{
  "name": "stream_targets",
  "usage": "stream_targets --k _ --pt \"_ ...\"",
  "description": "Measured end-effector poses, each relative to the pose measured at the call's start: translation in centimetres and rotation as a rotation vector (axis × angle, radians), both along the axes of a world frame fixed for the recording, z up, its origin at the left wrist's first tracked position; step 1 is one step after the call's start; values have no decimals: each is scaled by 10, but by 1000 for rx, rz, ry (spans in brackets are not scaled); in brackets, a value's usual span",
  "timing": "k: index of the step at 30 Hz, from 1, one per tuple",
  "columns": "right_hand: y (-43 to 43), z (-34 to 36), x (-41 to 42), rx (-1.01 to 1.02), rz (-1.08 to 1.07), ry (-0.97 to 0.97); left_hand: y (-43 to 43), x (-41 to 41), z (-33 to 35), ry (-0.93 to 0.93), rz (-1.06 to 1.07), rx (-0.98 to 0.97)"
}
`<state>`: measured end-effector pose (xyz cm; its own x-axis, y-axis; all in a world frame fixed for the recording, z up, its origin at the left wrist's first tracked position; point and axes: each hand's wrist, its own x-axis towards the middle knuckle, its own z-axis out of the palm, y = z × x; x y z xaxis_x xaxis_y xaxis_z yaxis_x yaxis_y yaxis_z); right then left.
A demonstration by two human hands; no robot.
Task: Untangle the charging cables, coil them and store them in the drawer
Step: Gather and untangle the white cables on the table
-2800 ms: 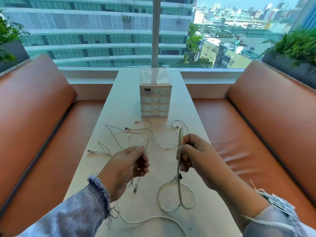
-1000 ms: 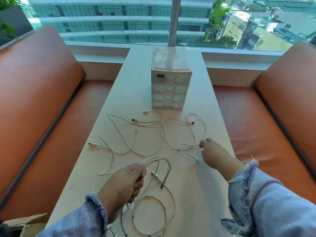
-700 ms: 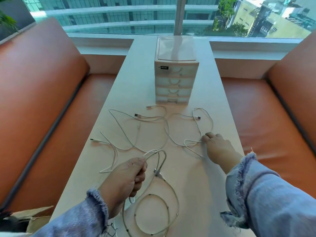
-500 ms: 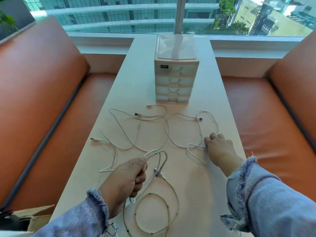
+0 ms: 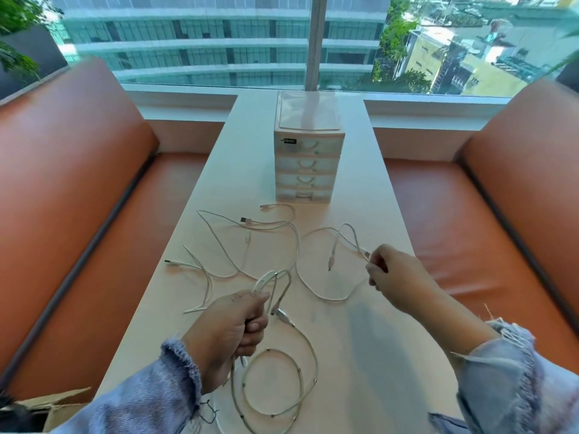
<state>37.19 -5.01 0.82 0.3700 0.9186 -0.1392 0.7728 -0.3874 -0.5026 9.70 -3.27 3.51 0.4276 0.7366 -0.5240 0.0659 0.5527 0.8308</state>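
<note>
- Right hand (image 5: 404, 281), flat on the desk (image 5: 360, 333) half a second ago, now raised, fingers (image 5: 374, 272) pinched on a thin white cable (image 5: 329, 297) near its plug; cable lifted in an arch, the rest sagging back to the desk.
- Left hand (image 5: 233, 327) unchanged: fist clamped on a thicker beaded cable (image 5: 282, 364), loops hanging below and one bend standing above the knuckles.
- Meaning for the task, as judged: first coil nearly made but not yet stored; second cable just picked out for untangling.
- Remaining cables (image 5: 250, 242) loose on the desk, crossing one another between hands and drawer unit (image 5: 305, 164).
- Drawer unit at the far end, all four drawers shut.
- In the way: crossings likely to snag the lifted cable; both hands occupied, none free for a drawer.
- Surround: orange benches (image 5: 78, 170), window, cardboard box (image 5: 50, 408) at lower left.
</note>
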Motion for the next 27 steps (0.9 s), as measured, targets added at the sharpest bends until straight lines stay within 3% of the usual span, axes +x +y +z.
stream_targets --k 4,12,21,27 --pt "-18 28 -33 18 -112 310 -11 1 8 -43 14 13" --pt "-56 55 -85 25 -126 639 -31 -6 17 -51 13 79" --pt "-76 66 -133 -86 -177 1321 -52 -9 15 -58 -14 146" --pt "-79 61 -141 -84 -223 1397 -59 -17 13 -69 -49 117"
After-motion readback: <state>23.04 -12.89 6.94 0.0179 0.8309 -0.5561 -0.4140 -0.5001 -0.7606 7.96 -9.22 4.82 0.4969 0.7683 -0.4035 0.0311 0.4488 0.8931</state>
